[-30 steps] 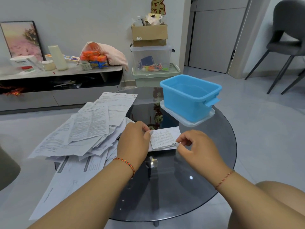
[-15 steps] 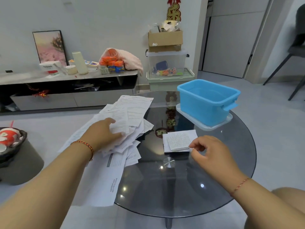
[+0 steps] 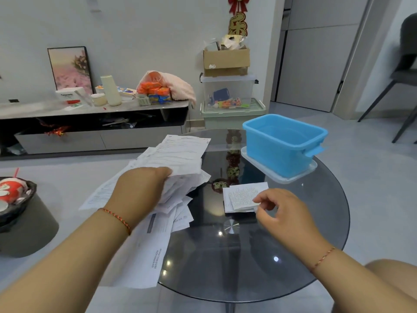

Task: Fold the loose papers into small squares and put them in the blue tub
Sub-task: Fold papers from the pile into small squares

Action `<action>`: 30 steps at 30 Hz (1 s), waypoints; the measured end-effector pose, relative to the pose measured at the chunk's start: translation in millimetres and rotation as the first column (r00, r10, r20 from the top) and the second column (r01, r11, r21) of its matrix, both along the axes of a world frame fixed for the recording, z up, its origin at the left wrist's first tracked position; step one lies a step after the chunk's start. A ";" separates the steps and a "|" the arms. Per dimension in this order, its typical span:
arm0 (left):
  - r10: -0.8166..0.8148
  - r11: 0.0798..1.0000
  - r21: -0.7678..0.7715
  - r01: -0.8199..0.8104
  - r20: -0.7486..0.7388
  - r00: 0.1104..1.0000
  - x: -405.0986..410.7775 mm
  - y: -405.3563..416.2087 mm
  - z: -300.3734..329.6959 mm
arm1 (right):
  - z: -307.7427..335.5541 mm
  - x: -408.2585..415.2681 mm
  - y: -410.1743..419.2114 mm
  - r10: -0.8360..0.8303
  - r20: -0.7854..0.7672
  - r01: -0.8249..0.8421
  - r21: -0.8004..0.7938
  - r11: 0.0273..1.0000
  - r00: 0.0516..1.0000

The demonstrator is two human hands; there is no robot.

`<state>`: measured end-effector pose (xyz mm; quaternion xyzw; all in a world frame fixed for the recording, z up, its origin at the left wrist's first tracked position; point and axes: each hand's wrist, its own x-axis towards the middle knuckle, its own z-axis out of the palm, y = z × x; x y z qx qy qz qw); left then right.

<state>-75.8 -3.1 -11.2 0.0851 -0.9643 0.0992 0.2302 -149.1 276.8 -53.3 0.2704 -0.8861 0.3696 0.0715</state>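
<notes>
A: Item one, tub?
B: Blue, on a clear lid at 1 o'clock on the tabletop. Looks bare inside, so likely nothing filed yet.

A: Item two, square?
B: One folded paper, flat on the glass near centre, between tub and right hand. Probably parked close to the tub for a short drop.

A: Right hand, state and pose?
B: Palm down, fingers curled, thumb and forefinger at the square's 4 o'clock corner. Whether they pinch it or only touch it, I cannot tell.

A: Item three, papers?
B: A loose heap at 9 o'clock, sheets overhanging the tabletop rim toward the floor. Unfolded, many left.

A: Left hand?
B: Reaches across from 7 o'clock, wrist level, fingers curled over and clasping a bunch of the top sheets. Judged to be fetching the next sheet while the right minds the finished one.

A: Risk?
B: Overhanging sheets may slide off when the heap is tugged.
</notes>
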 end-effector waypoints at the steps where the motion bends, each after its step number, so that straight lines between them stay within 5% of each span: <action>1: -0.068 0.997 -0.031 0.067 -0.041 0.997 6.6 15.4 6.1 | 1.0 1.3 1.1 0.011 -0.007 -0.011 -0.035 0.999 1.000; 5: -0.283 0.959 -0.051 0.279 -0.102 0.954 42.0 79.8 8.1 | 5.8 16.3 6.2 0.151 -0.047 -0.156 -0.111 0.982 0.987; 9: -0.442 0.897 -0.087 0.434 -0.179 0.879 68.0 123.3 -14.6 | -0.6 29.8 16.1 0.317 -0.189 -0.307 0.079 0.948 0.930; 12: -0.496 0.855 0.077 0.512 -0.164 0.853 83.4 135.6 -31.2 | -6.1 32.2 29.2 0.407 -0.173 -0.374 0.193 0.907 0.897; 15: -0.409 0.800 0.485 0.353 0.010 0.913 98.6 134.9 -34.9 | -7.9 34.0 42.5 0.399 -0.115 -0.364 0.239 0.900 0.910; 19: -0.213 0.692 0.712 0.123 0.038 0.976 100.7 132.2 -46.2 | -11.6 36.1 52.1 0.374 0.022 -0.368 0.243 0.897 0.927; 25: -0.078 0.584 0.810 0.057 -0.014 0.997 93.4 130.9 -64.4 | -2.2 42.0 50.8 0.279 0.345 -0.310 0.035 0.950 0.896; 30: 0.039 0.591 0.806 0.035 -0.071 0.997 85.5 133.9 -74.6 | -5.3 37.4 46.0 0.159 0.409 -0.193 0.041 0.980 0.898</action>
